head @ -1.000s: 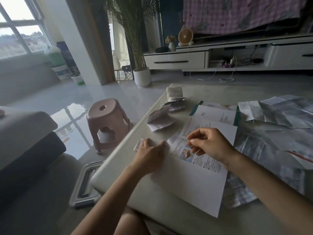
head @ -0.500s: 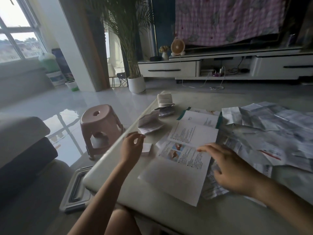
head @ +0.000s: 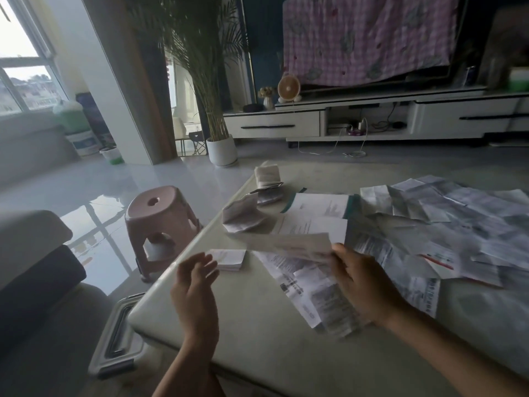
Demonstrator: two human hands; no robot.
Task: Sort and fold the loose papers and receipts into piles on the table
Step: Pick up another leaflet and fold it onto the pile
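The right hand (head: 363,282) pinches a white sheet (head: 289,243) at its right end, the thumb pressed against the paper and the other fingers hidden behind it. The sheet is lifted off the tabletop (head: 257,339). It is blurred, shows faint lines of print, and is seen almost edge-on. Its long axis runs left to right, and the free end reaches out to the left of the holding hand and points toward the space beyond the left hand (head: 194,285). That hand hovers above the tabletop with fingers loosely spread, holding nothing. Just beyond its fingertips a small folded paper (head: 229,259), a squarish white stack, lies flat. Beneath the right hand lies a long printed leaflet (head: 303,285), its long axis running diagonally from far-left to near-right. Beyond the held sheet lie a green-edged sheet (head: 320,204) and a crumpled folded bundle (head: 243,217). To the right of the right hand spreads a heap of loose papers (head: 443,219), creased and overlapping.
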